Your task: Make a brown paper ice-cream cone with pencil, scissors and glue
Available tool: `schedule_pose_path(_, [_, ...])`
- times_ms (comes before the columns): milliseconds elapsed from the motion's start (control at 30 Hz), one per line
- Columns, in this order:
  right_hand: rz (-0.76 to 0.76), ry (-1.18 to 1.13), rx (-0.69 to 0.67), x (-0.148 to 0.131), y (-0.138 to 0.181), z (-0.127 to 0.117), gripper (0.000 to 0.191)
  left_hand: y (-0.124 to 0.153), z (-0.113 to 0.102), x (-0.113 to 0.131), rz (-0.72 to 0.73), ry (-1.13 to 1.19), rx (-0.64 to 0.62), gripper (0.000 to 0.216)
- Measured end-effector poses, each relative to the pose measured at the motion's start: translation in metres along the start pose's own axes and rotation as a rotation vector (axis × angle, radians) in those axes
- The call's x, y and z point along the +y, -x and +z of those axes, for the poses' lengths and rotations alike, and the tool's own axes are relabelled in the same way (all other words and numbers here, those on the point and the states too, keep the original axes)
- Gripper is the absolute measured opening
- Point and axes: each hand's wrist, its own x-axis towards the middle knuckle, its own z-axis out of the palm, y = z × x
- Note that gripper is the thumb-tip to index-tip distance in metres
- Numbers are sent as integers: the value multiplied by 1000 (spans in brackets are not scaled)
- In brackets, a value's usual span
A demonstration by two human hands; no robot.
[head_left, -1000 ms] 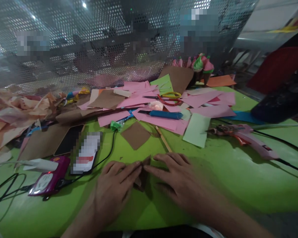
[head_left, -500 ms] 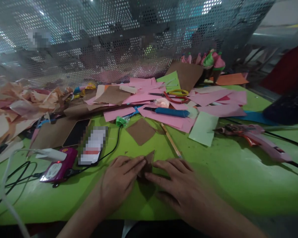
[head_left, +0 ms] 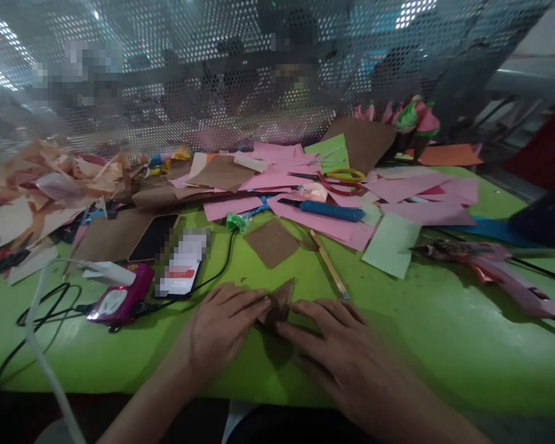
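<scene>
Between my hands, just above the green tabletop, is a small brown piece of paper (head_left: 278, 304), folded or rolled to a point that faces away from me. My left hand (head_left: 224, 320) grips its left side, fingers close together and the thumb out of sight. From the right, my right hand (head_left: 333, 336) has its fingertips against the paper, forefinger and middle finger slightly apart. Parts of the paper are hidden by the fingers. Beyond it lie a flat brown paper square (head_left: 272, 242) and a yellowish pencil (head_left: 329, 264).
Pink paper sheets (head_left: 282, 161), scissors (head_left: 335, 179) and a blue-handled cutter (head_left: 330, 209) lie behind. A pink glue gun (head_left: 494, 265) rests at right. Left are a lit phone (head_left: 185, 265), a dark phone (head_left: 154, 237) and a purple power socket (head_left: 120, 296) with cables.
The camera has turned slightly, so the table's things appear further right. Both hands keep hold of the brown paper with hardly any change in the fingers.
</scene>
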Motion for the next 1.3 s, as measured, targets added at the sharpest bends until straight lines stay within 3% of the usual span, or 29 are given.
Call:
schedule_pose_path(600, [-31, 15, 15, -6, 1, 0, 54, 2, 7, 0, -23, 66, 31, 36])
schedule_pose_path(867, [41, -60, 233, 13, 2, -9, 36, -1, 10, 1, -100, 124, 154, 28])
schedule_pose_path(1067, [43, -162, 319, 24, -9, -10, 42, -8, 4, 8, -229, 307, 196, 31])
schedule_pose_path(1300, [167, -308, 408, 28, -12, -3, 43, -23, -2, 30, -341, 562, 267, 31])
